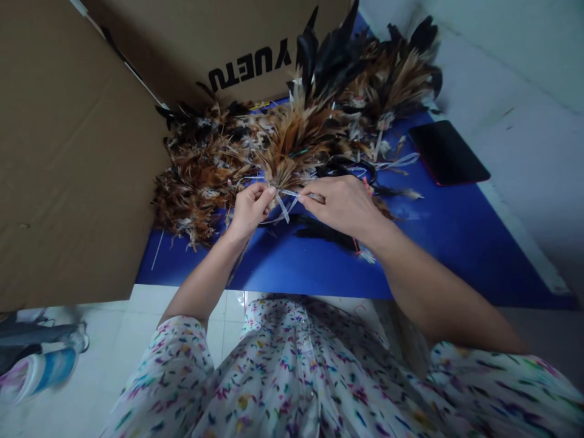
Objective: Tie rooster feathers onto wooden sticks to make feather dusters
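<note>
Above a blue table [292, 267], the left hand [252, 208] pinches a feather bundle [292, 137] at its base and the right hand [344, 204] a white ribbon [283, 210], both nearly closed, while a bucket [52, 369] shows something pinkish, too blurred to name.

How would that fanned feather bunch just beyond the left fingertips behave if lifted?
The feather bunch would probably feel light for its size, being mostly thin plumes. Its long dark tips would likely bend and sway, since they splay outward. The base may hold firmer, where the feathers narrow together near the pale strip.
</note>
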Demonstrator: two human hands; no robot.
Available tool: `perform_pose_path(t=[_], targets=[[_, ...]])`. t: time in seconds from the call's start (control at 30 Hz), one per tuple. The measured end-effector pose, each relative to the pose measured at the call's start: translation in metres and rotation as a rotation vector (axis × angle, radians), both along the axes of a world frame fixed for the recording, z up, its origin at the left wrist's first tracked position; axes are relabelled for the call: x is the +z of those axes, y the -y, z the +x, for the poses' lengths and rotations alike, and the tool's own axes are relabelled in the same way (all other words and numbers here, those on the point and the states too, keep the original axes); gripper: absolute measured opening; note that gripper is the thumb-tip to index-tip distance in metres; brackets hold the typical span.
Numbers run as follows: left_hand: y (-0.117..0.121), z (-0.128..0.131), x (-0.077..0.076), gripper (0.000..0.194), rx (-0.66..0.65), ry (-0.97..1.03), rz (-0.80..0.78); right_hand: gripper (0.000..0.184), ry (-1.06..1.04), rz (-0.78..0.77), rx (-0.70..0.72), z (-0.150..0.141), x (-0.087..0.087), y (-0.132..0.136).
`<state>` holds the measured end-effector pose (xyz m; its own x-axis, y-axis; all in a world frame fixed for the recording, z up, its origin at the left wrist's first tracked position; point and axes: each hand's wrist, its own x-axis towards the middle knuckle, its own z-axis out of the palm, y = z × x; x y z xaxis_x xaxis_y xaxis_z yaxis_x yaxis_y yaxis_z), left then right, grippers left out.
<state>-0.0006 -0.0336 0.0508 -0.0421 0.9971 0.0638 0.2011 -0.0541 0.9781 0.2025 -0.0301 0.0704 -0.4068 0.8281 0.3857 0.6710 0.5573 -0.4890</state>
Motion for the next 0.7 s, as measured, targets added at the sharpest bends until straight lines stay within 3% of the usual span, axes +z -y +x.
perform_pose_path(t=[0.33, 0.5, 0.7], targets=[[0.013, -0.009, 0.018, 0.018, -0.065, -0.949, 0.409, 0.026, 0.221, 0.129, 0.116, -0.001, 0.036, 0.018], [0.018, -0.013, 0.033, 0.021, -0.141, -1.332, 0.462, 0.024, 0.225, 0.115, 0.126, -0.004, 0.045, 0.019], [0.028, -0.019, 0.065, 0.036, -0.236, -1.805, 0.447, 0.024, 0.147, 0.170, 0.123, -0.008, 0.044, 0.012]])
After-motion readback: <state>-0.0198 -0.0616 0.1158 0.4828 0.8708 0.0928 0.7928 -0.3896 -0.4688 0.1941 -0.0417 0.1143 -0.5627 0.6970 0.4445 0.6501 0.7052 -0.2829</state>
